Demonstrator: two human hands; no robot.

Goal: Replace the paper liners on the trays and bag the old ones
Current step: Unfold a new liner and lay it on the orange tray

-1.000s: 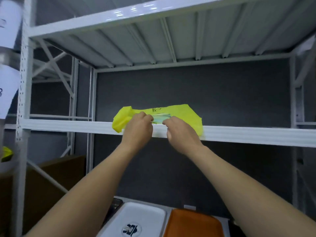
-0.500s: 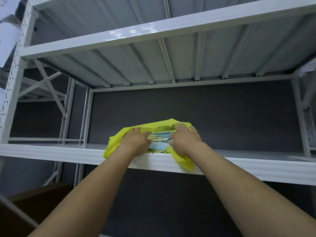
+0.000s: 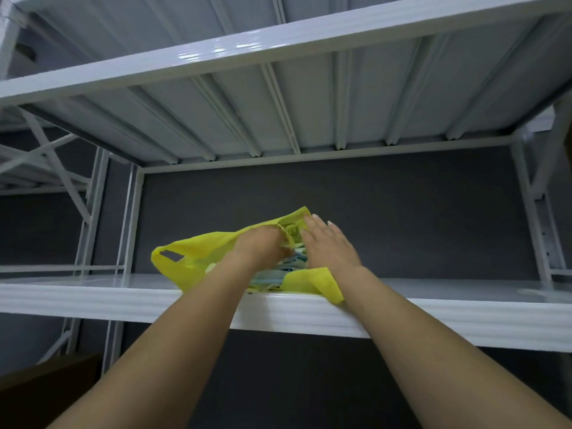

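A yellow bag (image 3: 198,258) lies on its side on the white metal shelf (image 3: 93,300), its mouth facing me. Printed paper liners (image 3: 278,274), blue, green and white, show in a stack inside the mouth. My left hand (image 3: 257,247) is curled at the bag's upper edge and grips the yellow fabric. My right hand (image 3: 329,246) lies flat on top of the liners with its fingers stretched toward the back of the bag. One bag handle (image 3: 167,258) loops out to the left; a yellow flap (image 3: 322,283) hangs over the shelf's front edge.
The underside of another white shelf (image 3: 278,97) is overhead. A dark grey wall (image 3: 402,212) backs the rack. White uprights (image 3: 123,230) and cross braces stand at the left and right. A brown cardboard box (image 3: 40,394) sits at the lower left.
The camera has tilted upward, so the trays below have left the view. Both hands have pushed deeper into the bag; the right hand went from the bag's edge to flat on the liners.
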